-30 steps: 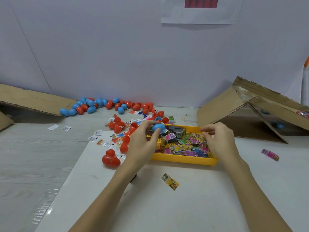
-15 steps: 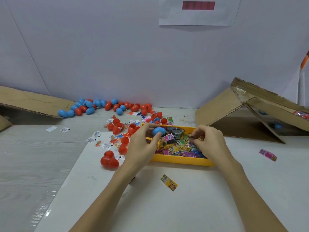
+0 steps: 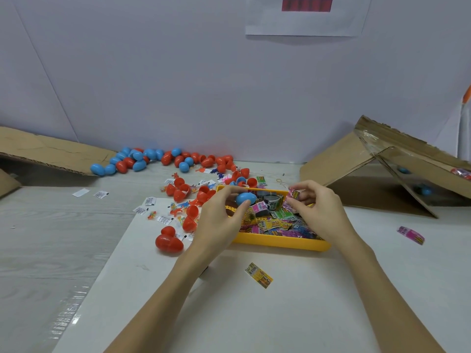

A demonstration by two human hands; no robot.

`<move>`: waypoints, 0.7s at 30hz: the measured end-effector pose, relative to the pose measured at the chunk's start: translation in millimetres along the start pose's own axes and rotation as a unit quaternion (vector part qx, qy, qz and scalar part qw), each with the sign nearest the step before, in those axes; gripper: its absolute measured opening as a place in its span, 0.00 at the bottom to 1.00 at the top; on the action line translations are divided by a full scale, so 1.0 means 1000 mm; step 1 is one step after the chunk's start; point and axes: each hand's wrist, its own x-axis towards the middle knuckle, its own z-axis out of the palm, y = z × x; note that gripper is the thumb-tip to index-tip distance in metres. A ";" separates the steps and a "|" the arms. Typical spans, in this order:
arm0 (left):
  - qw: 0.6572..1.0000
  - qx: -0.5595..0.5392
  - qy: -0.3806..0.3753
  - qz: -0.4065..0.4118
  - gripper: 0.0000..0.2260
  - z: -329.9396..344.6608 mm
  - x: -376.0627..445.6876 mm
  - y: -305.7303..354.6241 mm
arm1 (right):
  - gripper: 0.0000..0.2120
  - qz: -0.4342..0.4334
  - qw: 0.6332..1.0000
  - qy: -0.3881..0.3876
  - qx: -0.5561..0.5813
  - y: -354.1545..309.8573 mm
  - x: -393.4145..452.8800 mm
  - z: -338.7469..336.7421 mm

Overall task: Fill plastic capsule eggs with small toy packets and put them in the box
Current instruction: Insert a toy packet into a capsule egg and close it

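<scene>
Head view: the left hand (image 3: 221,220) grips a blue capsule egg (image 3: 245,198) between thumb and fingertips, above the left end of the yellow tray (image 3: 280,243) of toy packets. The right hand (image 3: 318,211) pinches a pink packet (image 3: 293,194) just right of the egg. The cardboard box (image 3: 387,174) lies open at far right.

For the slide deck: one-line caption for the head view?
Left hand holds blue egg, right hand pinches pink packet above yellow tray.
</scene>
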 end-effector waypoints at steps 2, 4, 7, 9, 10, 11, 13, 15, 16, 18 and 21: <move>1.000 -0.012 -0.002 0.014 0.10 -0.001 -0.001 0.003 | 0.10 0.022 0.997 -0.012 0.066 -0.003 0.001 -0.001; 0.999 -0.029 -0.006 0.033 0.11 -0.001 -0.003 0.007 | 0.07 0.024 0.993 -0.043 0.107 -0.006 -0.001 -0.001; 0.998 -0.040 -0.012 0.054 0.11 0.000 -0.005 0.012 | 0.06 0.018 0.985 -0.084 0.148 -0.011 -0.004 0.001; 0.997 -0.035 -0.019 0.061 0.11 0.001 -0.006 0.013 | 0.07 0.019 0.983 -0.098 0.154 -0.013 -0.005 0.002; 0.997 -0.031 -0.023 0.062 0.11 0.001 -0.007 0.013 | 0.07 0.021 0.982 -0.106 0.156 -0.013 -0.005 0.002; 0.997 -0.028 -0.026 0.062 0.11 0.001 -0.007 0.013 | 0.08 0.025 0.980 -0.114 0.160 -0.014 -0.006 0.002; 0.997 -0.025 -0.028 0.063 0.12 0.001 -0.006 0.013 | 0.09 0.029 0.977 -0.125 0.171 -0.016 -0.007 0.002; 0.997 -0.021 -0.029 0.064 0.12 0.000 -0.006 0.013 | 0.12 0.031 0.977 -0.122 0.173 -0.020 -0.008 0.002; 0.997 -0.020 -0.028 0.064 0.12 0.000 -0.006 0.013 | 0.13 0.032 0.977 -0.116 0.175 -0.022 -0.009 0.003; 0.997 -0.019 -0.025 0.067 0.12 -0.001 -0.006 0.013 | 0.11 0.035 0.977 -0.102 0.184 -0.024 -0.010 0.005; 0.997 -0.011 -0.006 0.076 0.11 -0.001 -0.006 0.014 | 0.04 0.036 0.976 -0.094 0.195 -0.023 -0.010 0.006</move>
